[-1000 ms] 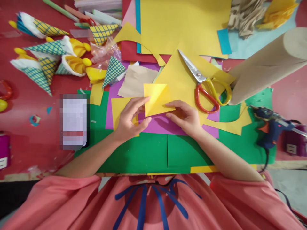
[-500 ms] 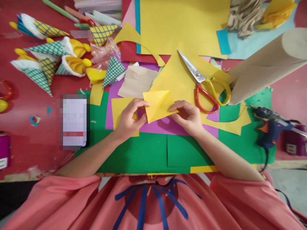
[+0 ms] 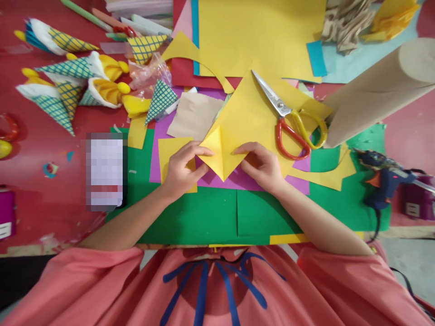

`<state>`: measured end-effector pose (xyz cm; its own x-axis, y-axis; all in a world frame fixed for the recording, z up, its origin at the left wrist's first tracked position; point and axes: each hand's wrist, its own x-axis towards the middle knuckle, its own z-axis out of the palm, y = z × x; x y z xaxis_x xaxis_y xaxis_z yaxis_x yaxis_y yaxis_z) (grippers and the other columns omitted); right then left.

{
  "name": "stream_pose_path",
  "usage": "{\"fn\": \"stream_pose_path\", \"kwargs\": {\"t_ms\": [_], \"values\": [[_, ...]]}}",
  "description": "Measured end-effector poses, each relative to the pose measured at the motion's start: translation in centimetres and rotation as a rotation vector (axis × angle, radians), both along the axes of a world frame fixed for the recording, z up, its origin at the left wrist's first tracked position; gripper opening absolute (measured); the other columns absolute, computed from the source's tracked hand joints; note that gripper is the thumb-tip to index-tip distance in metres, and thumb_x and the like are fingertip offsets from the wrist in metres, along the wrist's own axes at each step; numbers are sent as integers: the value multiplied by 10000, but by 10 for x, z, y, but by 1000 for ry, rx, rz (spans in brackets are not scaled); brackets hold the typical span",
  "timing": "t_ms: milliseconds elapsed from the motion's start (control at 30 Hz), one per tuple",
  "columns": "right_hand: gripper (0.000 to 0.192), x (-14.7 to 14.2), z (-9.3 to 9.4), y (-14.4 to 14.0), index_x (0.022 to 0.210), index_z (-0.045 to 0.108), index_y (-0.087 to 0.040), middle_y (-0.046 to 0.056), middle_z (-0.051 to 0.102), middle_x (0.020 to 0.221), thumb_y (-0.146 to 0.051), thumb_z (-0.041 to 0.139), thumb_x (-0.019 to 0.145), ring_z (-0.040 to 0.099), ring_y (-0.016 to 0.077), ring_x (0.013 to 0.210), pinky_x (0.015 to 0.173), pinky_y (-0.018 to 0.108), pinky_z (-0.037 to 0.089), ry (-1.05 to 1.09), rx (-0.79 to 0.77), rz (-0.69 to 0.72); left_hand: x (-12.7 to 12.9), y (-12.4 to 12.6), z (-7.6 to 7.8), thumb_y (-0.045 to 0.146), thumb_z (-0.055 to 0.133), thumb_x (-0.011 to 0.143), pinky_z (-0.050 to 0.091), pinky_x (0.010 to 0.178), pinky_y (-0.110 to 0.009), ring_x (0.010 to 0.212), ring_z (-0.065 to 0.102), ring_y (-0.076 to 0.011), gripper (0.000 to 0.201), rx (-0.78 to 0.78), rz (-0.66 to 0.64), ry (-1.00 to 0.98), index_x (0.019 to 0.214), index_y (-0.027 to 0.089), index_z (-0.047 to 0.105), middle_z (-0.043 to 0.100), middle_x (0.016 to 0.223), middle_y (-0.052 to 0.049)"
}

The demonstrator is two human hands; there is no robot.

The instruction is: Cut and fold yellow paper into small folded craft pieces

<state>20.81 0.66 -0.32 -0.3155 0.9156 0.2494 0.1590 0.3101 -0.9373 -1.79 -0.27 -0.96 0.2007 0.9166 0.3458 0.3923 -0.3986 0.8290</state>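
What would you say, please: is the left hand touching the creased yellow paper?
Touching: in the head view, the left hand holds the creased yellow paper at one corner.

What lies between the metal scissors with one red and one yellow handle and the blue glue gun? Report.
Head view: a curved yellow paper scrap lies there, over a flat green sheet.

1. I have flat room over the green sheet [image 3: 193, 222] between the forearms [image 3: 134, 215].
2. Scissors [image 3: 280, 106] block me just beyond the right hand [image 3: 267, 165].
3. Farther right, the brown roll [image 3: 377, 97] and glue gun [image 3: 384, 185] obstruct me.
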Motion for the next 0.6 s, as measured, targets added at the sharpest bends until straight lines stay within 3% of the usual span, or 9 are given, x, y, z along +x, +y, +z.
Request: {"fn": "stream_pose_path", "kwargs": {"t_ms": [133, 433, 600], "values": [[158, 0, 0, 2, 898, 641, -230, 25, 686, 910, -117, 602, 794, 647, 159, 884, 786, 314, 528, -4, 52, -4, 0, 0, 0, 149, 659, 754, 566, 808, -309, 941, 654, -171, 210, 8, 14, 19, 937, 254, 665, 689, 965, -7], [9, 1, 1, 2, 833, 640, -229, 22, 664, 849, -225, 641, 825, 633, 158, 843, 760, 317, 526, 61, 13, -43, 0, 0, 1, 280, 725, 783, 576, 817, -304, 894, 688, -161, 152, 119, 27, -3, 932, 267, 696, 729, 909, 5], [54, 0, 1, 1, 791, 639, -232, 15, 661, 822, -270, 672, 811, 631, 166, 842, 790, 339, 518, 58, -7, -98, 0, -1, 3, 335, 711, 797, 586, 808, -323, 817, 707, -162, 97, 126, 105, 49, 857, 260, 729, 747, 827, 11]]}}
